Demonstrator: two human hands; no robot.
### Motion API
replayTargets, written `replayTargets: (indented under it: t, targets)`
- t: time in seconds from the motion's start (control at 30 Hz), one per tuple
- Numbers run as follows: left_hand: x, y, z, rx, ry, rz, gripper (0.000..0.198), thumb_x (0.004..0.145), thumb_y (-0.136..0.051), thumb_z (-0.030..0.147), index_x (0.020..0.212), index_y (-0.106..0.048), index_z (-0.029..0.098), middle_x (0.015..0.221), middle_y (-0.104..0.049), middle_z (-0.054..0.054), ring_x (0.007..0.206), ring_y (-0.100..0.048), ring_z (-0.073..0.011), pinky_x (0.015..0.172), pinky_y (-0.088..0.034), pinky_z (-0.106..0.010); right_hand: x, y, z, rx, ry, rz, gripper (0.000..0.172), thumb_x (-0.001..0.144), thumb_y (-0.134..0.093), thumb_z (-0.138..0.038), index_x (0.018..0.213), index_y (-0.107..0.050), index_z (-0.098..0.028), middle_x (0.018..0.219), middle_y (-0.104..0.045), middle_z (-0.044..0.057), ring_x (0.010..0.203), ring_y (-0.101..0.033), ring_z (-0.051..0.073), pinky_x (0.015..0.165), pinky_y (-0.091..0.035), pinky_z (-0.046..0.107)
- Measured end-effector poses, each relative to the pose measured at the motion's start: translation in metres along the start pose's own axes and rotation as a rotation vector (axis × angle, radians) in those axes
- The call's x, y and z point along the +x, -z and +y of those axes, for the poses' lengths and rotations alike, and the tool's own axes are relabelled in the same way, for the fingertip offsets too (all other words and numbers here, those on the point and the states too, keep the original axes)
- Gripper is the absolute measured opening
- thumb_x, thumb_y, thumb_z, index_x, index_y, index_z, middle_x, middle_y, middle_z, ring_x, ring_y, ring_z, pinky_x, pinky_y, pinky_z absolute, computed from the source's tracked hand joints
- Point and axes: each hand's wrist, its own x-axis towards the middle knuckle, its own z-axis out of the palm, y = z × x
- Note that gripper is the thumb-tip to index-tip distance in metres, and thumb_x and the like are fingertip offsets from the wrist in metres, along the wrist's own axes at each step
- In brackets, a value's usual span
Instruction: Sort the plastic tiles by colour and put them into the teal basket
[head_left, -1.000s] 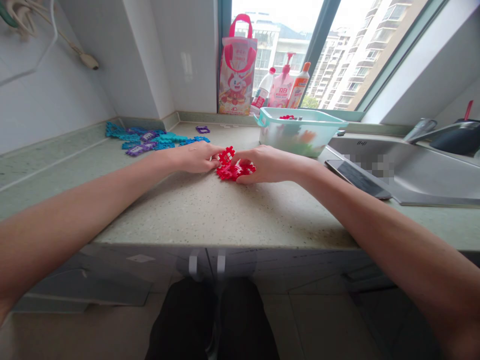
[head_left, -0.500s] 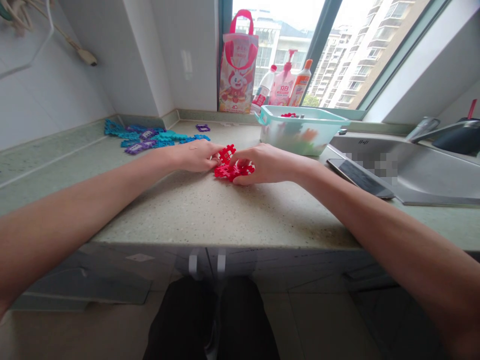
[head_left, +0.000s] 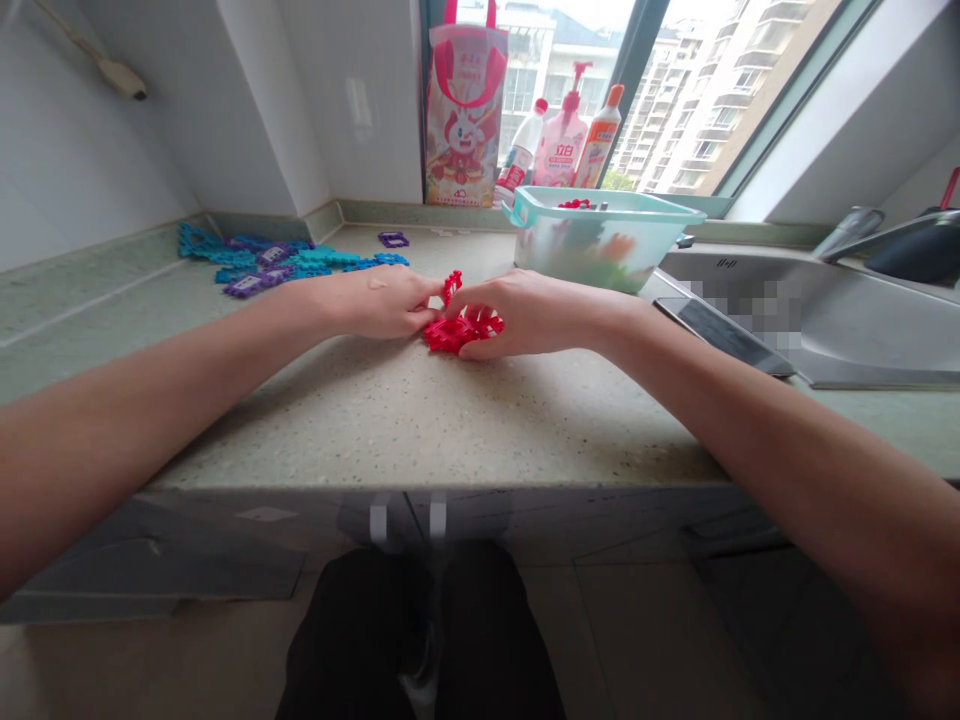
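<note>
The right hand (head_left: 525,315) covers much of the red plastic lattice pieces (head_left: 459,330). At three o'clock, a blurred patch hides part of the steel sink (head_left: 825,330).

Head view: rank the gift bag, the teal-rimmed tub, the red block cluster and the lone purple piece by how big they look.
1. teal-rimmed tub
2. gift bag, top cut off by the frame; it stands farther back, so its rank against the tub is unsure
3. red block cluster, partly hidden between left hand and right hand
4. lone purple piece

One head-worn camera looks forward and down across the desk (head_left: 420,420) toward the window (head_left: 675,90), hands close ahead.
</note>
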Motion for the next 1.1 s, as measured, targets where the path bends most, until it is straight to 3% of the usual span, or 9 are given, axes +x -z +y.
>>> replayTargets:
  t: [0.3, 0.57, 0.73, 0.83, 1.0, 1.1]
  targets:
    - [0.000, -0.004, -0.003, -0.068, 0.031, 0.027, 0.036, 0.103, -0.059, 0.040, 0.132, -0.069, 0.020, 0.090, -0.074, -0.005, 0.078, -0.068, -0.0202, 0.070, -0.040, -0.029, 0.001, -0.001, 0.001, -0.001, -0.020, 0.033, 0.023, 0.087, -0.082, -0.032, 0.107, -0.080, -0.022, 0.079, -0.069, 0.000, 0.077, -0.061, 0.019, 0.074, -0.038, 0.035]
    - [0.001, -0.010, -0.021, -0.231, 0.028, 0.060, 0.059, 0.099, -0.062, 0.040, 0.154, -0.058, 0.021, 0.095, -0.075, -0.004, 0.083, -0.068, -0.0208, 0.074, -0.041, -0.029, 0.002, 0.003, 0.009, 0.044, 0.076, 0.132, 0.034, 0.087, -0.081, -0.038, 0.117, -0.079, -0.022, 0.091, -0.073, 0.002, 0.082, -0.061, 0.018, 0.076, -0.040, 0.035]
    - [0.003, -0.014, -0.028, -0.225, 0.026, 0.093, 0.046, 0.100, -0.065, 0.045, 0.141, -0.068, 0.022, 0.106, -0.078, -0.008, 0.091, -0.070, -0.0238, 0.075, -0.043, -0.031, 0.002, 0.006, 0.022, 0.007, 0.099, 0.325, 0.037, 0.087, -0.080, -0.039, 0.120, -0.077, -0.022, 0.107, -0.077, 0.007, 0.095, -0.067, 0.023, 0.087, -0.048, 0.038]
    - [0.004, -0.016, -0.029, -0.218, 0.061, 0.096, 0.042, 0.102, -0.064, 0.049, 0.129, -0.073, 0.019, 0.096, -0.076, -0.008, 0.082, -0.068, -0.0229, 0.072, -0.042, -0.032, 0.001, 0.009, 0.029, -0.032, 0.089, 0.440, 0.038, 0.089, -0.076, -0.041, 0.123, -0.077, -0.024, 0.116, -0.078, 0.009, 0.103, -0.070, 0.027, 0.093, -0.052, 0.041]
    - [0.002, -0.016, -0.026, -0.313, 0.038, 0.091, 0.055, 0.102, -0.062, 0.044, 0.151, -0.066, 0.020, 0.096, -0.077, -0.005, 0.079, -0.067, -0.0192, 0.074, -0.043, -0.030, -0.003, 0.024, 0.045, -0.149, 0.022, 0.633, 0.043, 0.090, -0.074, -0.039, 0.132, -0.077, -0.027, 0.124, -0.079, 0.009, 0.112, -0.073, 0.031, 0.103, -0.057, 0.050]
    - [0.000, -0.015, -0.025, -0.315, 0.043, 0.072, 0.051, 0.101, -0.063, 0.043, 0.146, -0.072, 0.021, 0.100, -0.078, -0.006, 0.081, -0.067, -0.0189, 0.074, -0.042, -0.030, -0.009, 0.036, 0.063, -0.245, -0.073, 0.757, 0.046, 0.090, -0.073, -0.036, 0.135, -0.075, -0.029, 0.127, -0.078, 0.010, 0.118, -0.073, 0.034, 0.106, -0.059, 0.054]
